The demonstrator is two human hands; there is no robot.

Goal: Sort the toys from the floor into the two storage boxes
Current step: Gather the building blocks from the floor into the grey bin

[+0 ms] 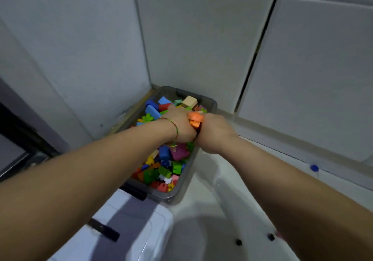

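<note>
No readable text, label, brand, number or sign anywhere. Grey storage box [211,101]: plain walls. Toy blocks [177,167]: bare colours, no lettering made out. White lid [141,222], cupboard doors [201,49]: unmarked.

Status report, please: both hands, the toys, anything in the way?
Left hand and right hand pressed together, gripping orange plastic toy pieces. Over grey plastic storage box, full of coloured blocks. Nothing between hands and box; small black pieces left on floor.
</note>
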